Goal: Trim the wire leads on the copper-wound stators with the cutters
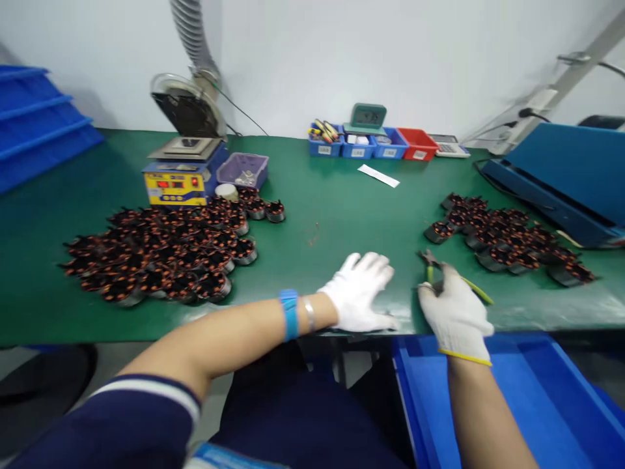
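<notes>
My left hand [359, 292], in a white glove, lies flat near the front edge of the green table [336, 225] with its fingers spread and nothing in it. To its right, my gloved right hand [456, 309] closes around a pair of green-handled pliers [430, 266] at the table surface. The jaws point away from me, and one handle sticks out to the right. Part of the pliers is hidden under the fingers. Just beyond that hand sits a cluster of copper-wound motor stators [498, 234]. A bigger group of the same stators [166, 251] covers the left side.
A solder pot [178, 179] stands behind the left group, beside a purple tray [243, 170]. Along the wall are small blue bins [326, 148], a red bin [417, 143] and a clock [368, 117]. A blue crate [517, 404] is below the table edge at right.
</notes>
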Demonstrator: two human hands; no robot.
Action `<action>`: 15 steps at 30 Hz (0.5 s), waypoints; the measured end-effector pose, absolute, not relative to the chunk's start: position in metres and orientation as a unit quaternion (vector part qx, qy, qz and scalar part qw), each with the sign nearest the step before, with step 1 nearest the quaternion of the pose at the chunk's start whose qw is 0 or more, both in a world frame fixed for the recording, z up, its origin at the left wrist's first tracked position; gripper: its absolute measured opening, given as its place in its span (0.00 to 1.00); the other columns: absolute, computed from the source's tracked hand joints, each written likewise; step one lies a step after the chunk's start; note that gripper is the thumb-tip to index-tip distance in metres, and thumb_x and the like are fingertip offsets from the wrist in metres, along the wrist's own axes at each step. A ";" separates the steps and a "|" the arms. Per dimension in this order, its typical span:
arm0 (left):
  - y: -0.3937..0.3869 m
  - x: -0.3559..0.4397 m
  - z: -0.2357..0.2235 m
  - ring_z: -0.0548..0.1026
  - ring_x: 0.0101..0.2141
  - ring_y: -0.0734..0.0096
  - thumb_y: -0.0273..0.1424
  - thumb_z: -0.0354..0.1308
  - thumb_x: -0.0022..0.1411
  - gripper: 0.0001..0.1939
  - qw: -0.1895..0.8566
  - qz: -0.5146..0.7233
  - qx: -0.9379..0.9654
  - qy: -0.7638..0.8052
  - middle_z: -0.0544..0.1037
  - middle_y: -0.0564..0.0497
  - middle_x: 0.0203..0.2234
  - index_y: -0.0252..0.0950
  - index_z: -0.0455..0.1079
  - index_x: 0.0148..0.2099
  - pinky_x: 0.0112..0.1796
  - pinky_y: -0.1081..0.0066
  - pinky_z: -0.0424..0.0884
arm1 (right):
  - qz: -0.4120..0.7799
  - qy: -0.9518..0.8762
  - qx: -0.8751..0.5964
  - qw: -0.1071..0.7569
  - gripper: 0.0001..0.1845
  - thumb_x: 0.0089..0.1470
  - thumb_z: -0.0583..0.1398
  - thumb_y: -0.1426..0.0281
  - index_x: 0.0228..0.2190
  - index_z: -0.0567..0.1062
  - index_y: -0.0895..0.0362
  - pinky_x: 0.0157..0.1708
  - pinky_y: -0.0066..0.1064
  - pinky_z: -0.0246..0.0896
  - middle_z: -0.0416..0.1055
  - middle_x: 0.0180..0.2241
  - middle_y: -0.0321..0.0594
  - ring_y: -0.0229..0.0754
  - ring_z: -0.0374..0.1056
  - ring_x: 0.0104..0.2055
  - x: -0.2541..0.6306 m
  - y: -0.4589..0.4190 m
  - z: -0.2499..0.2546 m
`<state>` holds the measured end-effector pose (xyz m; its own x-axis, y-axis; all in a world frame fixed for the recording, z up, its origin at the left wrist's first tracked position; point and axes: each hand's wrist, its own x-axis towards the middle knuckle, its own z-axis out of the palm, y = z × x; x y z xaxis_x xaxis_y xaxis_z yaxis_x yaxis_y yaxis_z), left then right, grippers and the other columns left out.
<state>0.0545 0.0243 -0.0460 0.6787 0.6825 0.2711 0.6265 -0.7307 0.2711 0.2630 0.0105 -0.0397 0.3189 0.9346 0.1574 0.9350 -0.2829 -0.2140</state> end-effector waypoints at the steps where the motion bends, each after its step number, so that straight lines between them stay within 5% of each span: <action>1: 0.032 0.071 -0.046 0.52 0.66 0.48 0.62 0.50 0.55 0.48 0.075 0.166 0.919 0.350 0.59 0.38 0.66 0.31 0.56 0.66 0.64 0.47 0.45 | 0.004 -0.577 -0.805 0.136 0.30 0.53 0.53 0.56 0.55 0.69 0.56 0.26 0.41 0.60 0.74 0.31 0.49 0.56 0.70 0.28 0.269 0.015 -0.038; 6: 0.082 0.106 -0.050 0.54 0.64 0.49 0.62 0.43 0.57 0.47 0.075 0.166 0.875 0.449 0.61 0.37 0.64 0.29 0.58 0.64 0.63 0.44 0.43 | 0.075 -0.555 -0.820 0.120 0.30 0.52 0.52 0.53 0.54 0.70 0.48 0.31 0.45 0.60 0.70 0.27 0.47 0.59 0.69 0.31 0.268 0.021 -0.021; 15: 0.108 0.017 -0.049 0.56 0.63 0.44 0.65 0.45 0.54 0.51 0.041 0.148 0.747 0.647 0.61 0.31 0.63 0.25 0.60 0.63 0.63 0.45 0.44 | 0.048 -0.563 -0.815 0.125 0.35 0.45 0.53 0.49 0.56 0.67 0.38 0.26 0.43 0.46 0.55 0.17 0.41 0.61 0.61 0.23 0.287 0.026 -0.045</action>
